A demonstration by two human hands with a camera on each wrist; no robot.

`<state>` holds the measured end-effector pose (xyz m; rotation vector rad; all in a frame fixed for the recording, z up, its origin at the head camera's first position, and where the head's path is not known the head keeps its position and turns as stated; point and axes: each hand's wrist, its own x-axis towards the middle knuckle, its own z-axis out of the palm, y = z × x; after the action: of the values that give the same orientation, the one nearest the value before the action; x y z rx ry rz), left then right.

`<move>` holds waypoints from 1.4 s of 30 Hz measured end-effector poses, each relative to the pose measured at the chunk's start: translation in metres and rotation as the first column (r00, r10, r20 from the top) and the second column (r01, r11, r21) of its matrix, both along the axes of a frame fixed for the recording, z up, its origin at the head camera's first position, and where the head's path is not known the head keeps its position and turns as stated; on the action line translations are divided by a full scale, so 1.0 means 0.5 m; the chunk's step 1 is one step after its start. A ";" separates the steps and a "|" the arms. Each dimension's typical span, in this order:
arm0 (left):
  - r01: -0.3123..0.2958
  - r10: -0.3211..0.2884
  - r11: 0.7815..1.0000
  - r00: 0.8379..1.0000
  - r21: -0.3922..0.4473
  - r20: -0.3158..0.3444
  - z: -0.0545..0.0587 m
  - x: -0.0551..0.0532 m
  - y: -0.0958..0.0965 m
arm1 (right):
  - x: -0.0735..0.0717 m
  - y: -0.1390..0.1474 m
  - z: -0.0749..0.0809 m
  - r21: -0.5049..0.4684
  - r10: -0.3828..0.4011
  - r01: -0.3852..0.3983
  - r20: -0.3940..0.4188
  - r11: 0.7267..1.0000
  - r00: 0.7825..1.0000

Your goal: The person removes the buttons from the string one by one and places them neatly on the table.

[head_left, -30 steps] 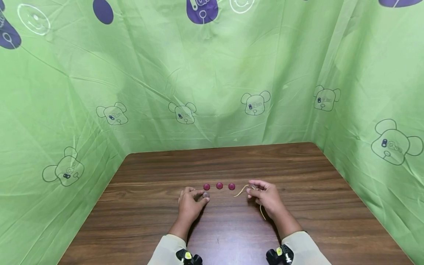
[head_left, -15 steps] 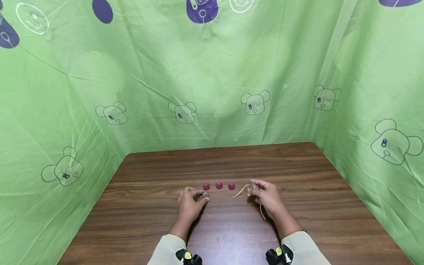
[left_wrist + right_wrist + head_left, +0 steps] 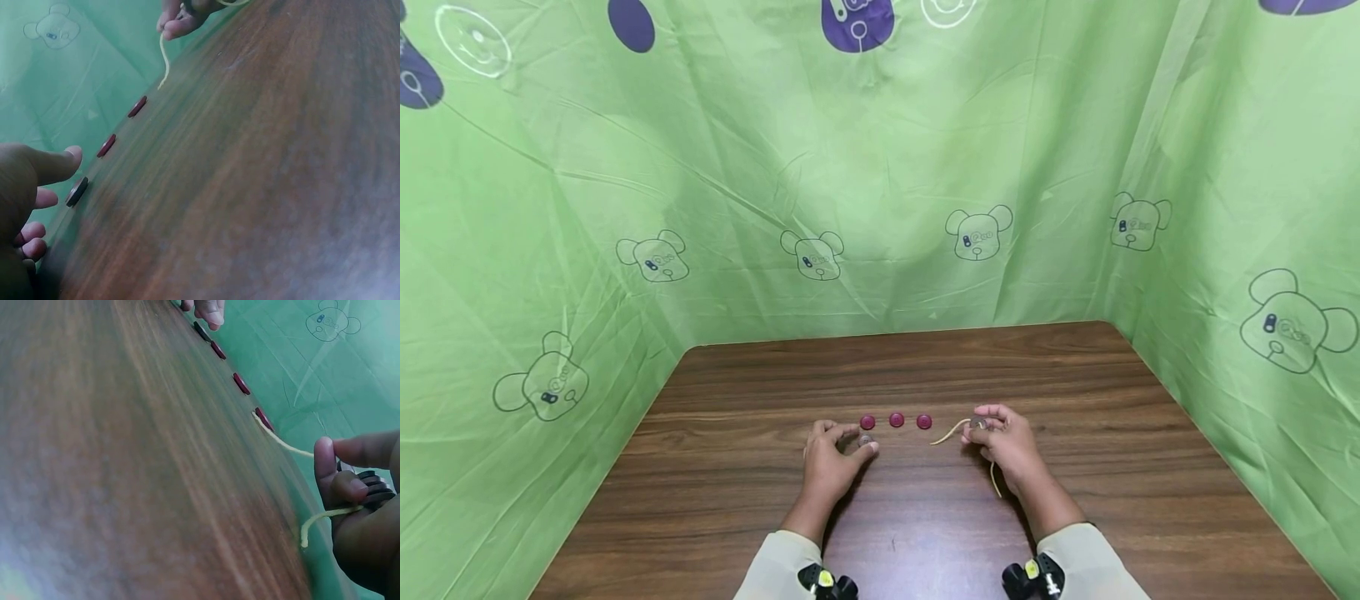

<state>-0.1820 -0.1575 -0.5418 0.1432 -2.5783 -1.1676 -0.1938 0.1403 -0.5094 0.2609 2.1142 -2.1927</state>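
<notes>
Button (image 3: pixel 373 485) with cord (image 3: pixel 294 449) pinched in right grip (image 3: pixel 1006 443); left grip (image 3: pixel 829 458) relaxed beside grey button (image 3: pixel 77 191).

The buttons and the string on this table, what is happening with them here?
A person sits at a wooden table with green cloth around it. The right hand pinches a dark button together with a yellowish string, whose loose end lies on the table. The left hand rests on the table with its fingertips at a grey button, which lies flat. Three red buttons lie in a row between and just beyond the hands.
</notes>
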 end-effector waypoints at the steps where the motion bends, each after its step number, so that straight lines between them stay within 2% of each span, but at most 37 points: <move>1: -0.001 0.001 1.000 1.000 -0.001 -0.003 0.000 0.000 0.000 | 0.000 0.000 0.000 -0.002 -0.002 0.002 0.002 1.000 1.000; 8: 0.002 -0.002 1.000 1.000 0.008 -0.013 0.001 0.001 -0.001 | 0.004 0.003 -0.005 0.009 0.006 -0.006 0.020 1.000 1.000; 13: -0.002 0.002 1.000 1.000 0.025 -0.012 0.001 0.001 -0.002 | 0.001 0.003 -0.008 0.033 0.045 -0.046 0.013 0.998 0.999; 24: 0.010 -0.003 0.997 0.996 0.074 -0.091 0.001 -0.002 -0.001 | -0.003 -0.003 -0.010 0.036 0.082 -0.079 -0.106 0.996 0.991; 28: 0.027 -0.014 0.995 0.989 0.092 -0.145 0.006 0.001 0.004 | -0.004 -0.002 -0.008 0.032 0.097 -0.094 -0.113 0.995 0.989; 33: 0.072 -0.046 0.992 0.972 0.104 -0.230 0.013 0.008 0.013 | -0.006 -0.003 -0.006 0.021 0.092 -0.090 -0.107 0.996 0.990; 42: 0.095 -0.069 0.993 0.955 0.076 -0.287 0.009 0.012 0.025 | -0.007 -0.006 -0.009 0.011 0.098 -0.098 -0.133 0.995 0.986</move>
<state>-0.1762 -0.1451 -0.5372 -0.1070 -2.3012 -1.2334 -0.1972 0.1371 -0.5138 0.0101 2.1482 -2.2062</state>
